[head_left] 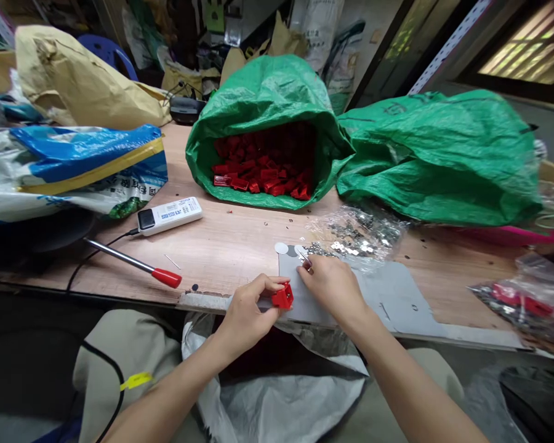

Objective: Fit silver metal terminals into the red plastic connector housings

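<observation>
Worktop (240,246): wood-patterned, spanning the view. Open green bag (277,83) observed at its rear middle, mouth facing the person; red parts (263,175) are heaped inside. A second green bag (443,154) is set beside it, to the right. At the left, a brown sack (83,86) is seen behind a blue-and-white bag (96,160). Below the front edge, a grey-white sack (281,400) is held open between the knees.

Grey mat (392,289) laid flat at the front edge. Clear bag (373,234) with small metal pieces placed at its rear edge; loose metal pieces (317,248) are spread just beside the bag.

Left hand (246,311): partly closed, the red part (282,297) pinched between thumb and fingers, held up near the front edge, over the mat's left end. Right hand (332,284): fingers mostly closed, a thin shiny item (306,261) pinched at the fingertips, directed at the loose pieces; exact form too small to tell. The hands are apart.

Rod (124,257) with red grip, lying at left, slanted. White device (170,216), cable attached, placed behind it. Two white discs (281,248) noted at the mat's rear left corner.
</observation>
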The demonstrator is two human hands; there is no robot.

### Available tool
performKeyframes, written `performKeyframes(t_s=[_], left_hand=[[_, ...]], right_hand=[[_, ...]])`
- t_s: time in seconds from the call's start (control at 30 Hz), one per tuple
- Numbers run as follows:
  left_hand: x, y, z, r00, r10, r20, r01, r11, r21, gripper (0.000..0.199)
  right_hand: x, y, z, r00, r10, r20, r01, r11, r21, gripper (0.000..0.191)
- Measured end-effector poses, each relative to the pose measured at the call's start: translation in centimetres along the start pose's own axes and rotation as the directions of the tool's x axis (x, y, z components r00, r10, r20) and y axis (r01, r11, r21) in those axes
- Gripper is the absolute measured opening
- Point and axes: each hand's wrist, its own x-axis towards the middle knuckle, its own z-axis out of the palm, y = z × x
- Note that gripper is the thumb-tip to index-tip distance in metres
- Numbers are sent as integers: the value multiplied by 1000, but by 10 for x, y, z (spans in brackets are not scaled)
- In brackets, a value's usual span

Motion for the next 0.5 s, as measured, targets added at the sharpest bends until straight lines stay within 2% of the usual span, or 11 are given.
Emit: performKeyframes(t_s=[0.17,0.23,0.27,0.3,0.37,0.43,0.5], left_hand=[[7,10,-5,992,-120,-37,110,971,-211,23],[9,13,-6,983,-174,-54,150,944,-295,27],[10,14,-6,978,-198,-63,166,928,-332,29],[10,14,-6,974,-214,-72,175,916,-360,30],[10,14,-6,972,-213,-99,161,910,-383,32],[9,12,-5,975,-184,-129,125,922,-367,32],[9,10,-3,977,-150,-153,91,937,-337,30]], right_hand=[[8,3,-11,999,-26,44,26,1000,12,19],[6,6,-15,997,-61,49,51,981,187,17],[3,6,-15,996,-78,42,58,936,347,16],[-2,6,-14,996,-86,33,56,850,524,18],[-12,2,-9,998,-67,11,32,601,798,28],[-24,-4,1,1000,-16,2,6,436,900,37],[-32,-10,10,999,32,-6,-6,355,935,39]])
